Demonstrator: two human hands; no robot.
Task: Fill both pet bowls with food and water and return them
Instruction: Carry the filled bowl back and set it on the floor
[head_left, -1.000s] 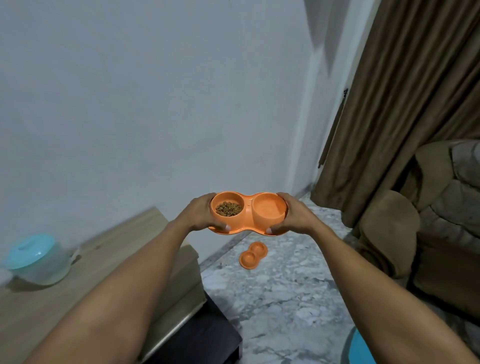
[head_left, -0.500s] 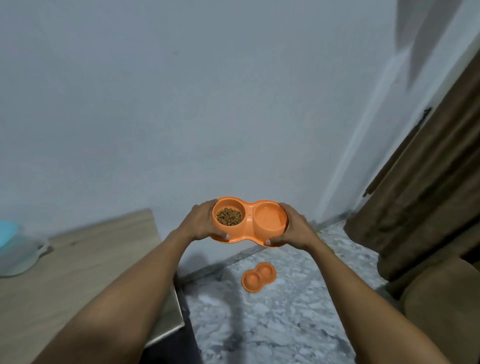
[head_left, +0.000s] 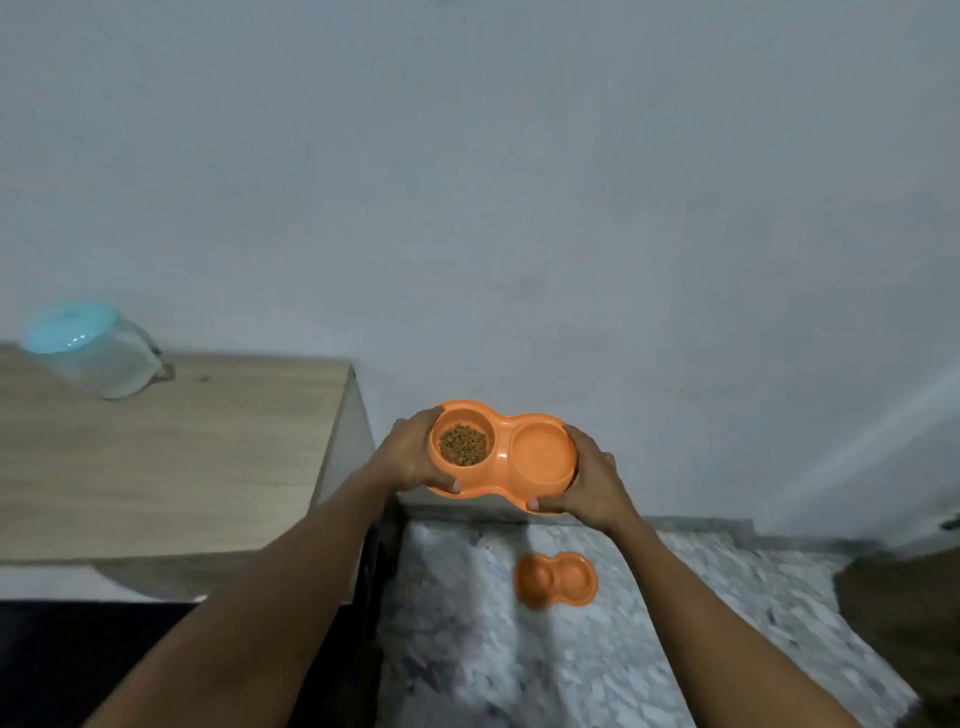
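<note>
I hold an orange double pet bowl (head_left: 501, 454) level in the air in front of the wall. My left hand (head_left: 410, 457) grips its left end and my right hand (head_left: 587, 480) grips its right end. Brown kibble (head_left: 463, 445) fills the left cup; the right cup looks smooth, and I cannot tell whether it holds water. A second orange double bowl (head_left: 556, 579) lies on the marble floor below, close to the wall, blurred.
A wooden table (head_left: 156, 457) stands at the left against the wall, with a clear container with a pale blue lid (head_left: 93, 351) on its far side. Marble floor (head_left: 571, 665) stretches ahead. A brown shape (head_left: 904, 613) sits at the right edge.
My view has swung left and down: curtain and sofa left the frame and the table fills more of the left. Both hands keep their hold on the bowl.
</note>
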